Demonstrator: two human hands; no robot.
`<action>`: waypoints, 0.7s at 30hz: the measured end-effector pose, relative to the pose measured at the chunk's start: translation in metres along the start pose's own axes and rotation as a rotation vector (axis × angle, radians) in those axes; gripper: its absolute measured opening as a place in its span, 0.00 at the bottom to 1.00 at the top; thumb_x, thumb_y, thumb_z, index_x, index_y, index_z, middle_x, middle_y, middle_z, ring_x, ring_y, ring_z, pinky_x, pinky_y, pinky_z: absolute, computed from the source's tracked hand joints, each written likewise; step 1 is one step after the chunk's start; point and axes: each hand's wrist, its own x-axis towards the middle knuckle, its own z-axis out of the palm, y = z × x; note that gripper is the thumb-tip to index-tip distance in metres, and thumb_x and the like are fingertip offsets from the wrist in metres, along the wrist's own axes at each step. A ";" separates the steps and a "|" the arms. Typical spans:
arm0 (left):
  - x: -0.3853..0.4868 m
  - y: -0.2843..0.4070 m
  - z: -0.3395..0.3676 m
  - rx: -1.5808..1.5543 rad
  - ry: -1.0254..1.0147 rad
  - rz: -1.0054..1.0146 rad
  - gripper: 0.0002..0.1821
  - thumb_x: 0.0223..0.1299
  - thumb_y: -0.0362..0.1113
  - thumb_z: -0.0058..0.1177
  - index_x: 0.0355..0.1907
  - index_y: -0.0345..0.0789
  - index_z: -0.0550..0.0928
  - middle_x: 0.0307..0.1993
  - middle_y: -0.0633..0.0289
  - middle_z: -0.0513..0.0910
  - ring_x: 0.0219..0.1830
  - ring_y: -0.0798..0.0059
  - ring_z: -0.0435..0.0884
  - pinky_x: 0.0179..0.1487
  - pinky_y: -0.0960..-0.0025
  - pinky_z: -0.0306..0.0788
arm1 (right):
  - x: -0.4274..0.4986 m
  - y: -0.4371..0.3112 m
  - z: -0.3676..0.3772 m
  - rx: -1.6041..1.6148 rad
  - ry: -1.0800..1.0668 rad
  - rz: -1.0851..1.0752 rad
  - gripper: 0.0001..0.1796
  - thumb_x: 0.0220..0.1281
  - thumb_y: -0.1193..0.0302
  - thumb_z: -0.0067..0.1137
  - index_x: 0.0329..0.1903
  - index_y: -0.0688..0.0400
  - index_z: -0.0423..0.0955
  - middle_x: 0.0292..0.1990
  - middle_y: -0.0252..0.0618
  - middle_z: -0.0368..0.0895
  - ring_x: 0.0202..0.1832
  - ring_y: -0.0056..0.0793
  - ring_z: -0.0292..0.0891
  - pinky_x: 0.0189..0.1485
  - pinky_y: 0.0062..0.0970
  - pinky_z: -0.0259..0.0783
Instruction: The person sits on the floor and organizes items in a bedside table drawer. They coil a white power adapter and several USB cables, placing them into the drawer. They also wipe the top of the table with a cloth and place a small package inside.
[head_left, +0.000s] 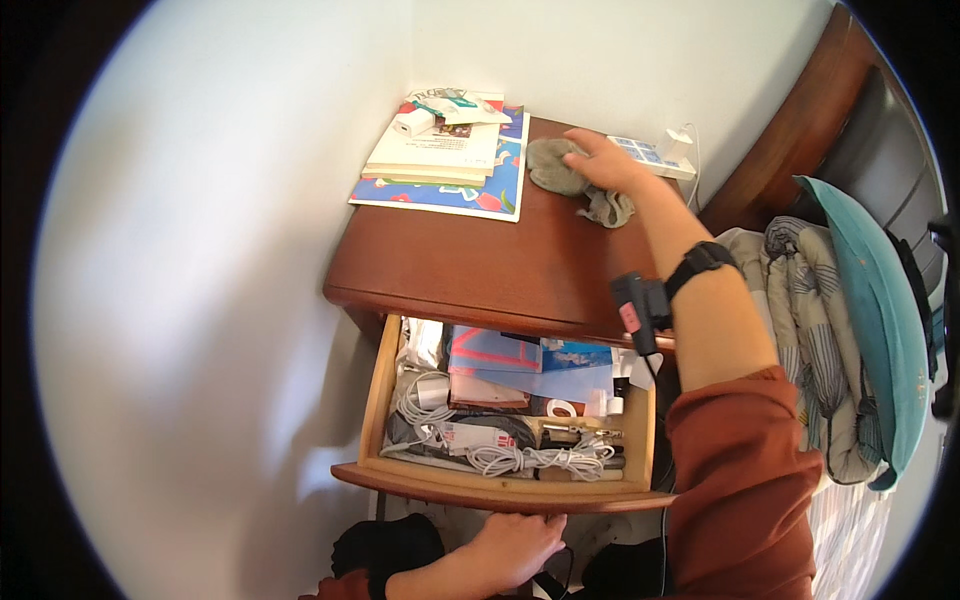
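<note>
My right hand (606, 163) is on a crumpled grey-green cloth (556, 166) on top of the reddish-brown wooden nightstand (450, 262), thumb and fingers around its right side. A smaller bunched part of cloth (609, 208) lies below my palm. Under the front of the pulled-out drawer (502, 491) is my left hand (517, 544), its fingers curled near the front's lower edge; whether they grip it is hidden. Inside the drawer lie coiled white cables (495, 459), blue and pink plastic sleeves (495, 350), a white tape roll (561, 408) and pens.
Books (431, 154) with a white charger (414, 122) and a packet (461, 106) lie at the nightstand's back left. A power strip (649, 156) with a plugged adapter stands at the back right. Folded bedding (802, 337) and a teal pillow (874, 322) are at the right.
</note>
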 end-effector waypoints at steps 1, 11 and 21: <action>0.000 0.000 0.000 0.020 0.061 0.041 0.22 0.62 0.49 0.46 0.51 0.34 0.75 0.25 0.53 0.81 0.24 0.57 0.81 0.26 0.61 0.75 | 0.001 -0.001 0.021 -0.112 -0.052 0.143 0.21 0.61 0.54 0.47 0.54 0.46 0.70 0.61 0.34 0.66 0.64 0.43 0.55 0.61 0.42 0.60; 0.005 0.009 -0.010 -0.134 -0.014 -0.158 0.20 0.63 0.49 0.44 0.51 0.40 0.76 0.31 0.48 0.81 0.33 0.51 0.80 0.36 0.54 0.75 | -0.115 0.070 -0.006 -0.403 0.169 0.186 0.13 0.62 0.57 0.47 0.45 0.46 0.73 0.46 0.39 0.69 0.53 0.46 0.63 0.50 0.42 0.70; 0.034 0.026 -0.056 -0.269 0.302 -0.264 0.15 0.60 0.36 0.49 0.49 0.36 0.75 0.42 0.47 0.79 0.43 0.48 0.78 0.48 0.56 0.72 | -0.259 0.088 -0.068 0.215 0.163 0.380 0.14 0.61 0.64 0.53 0.46 0.55 0.75 0.39 0.45 0.77 0.40 0.38 0.73 0.44 0.33 0.69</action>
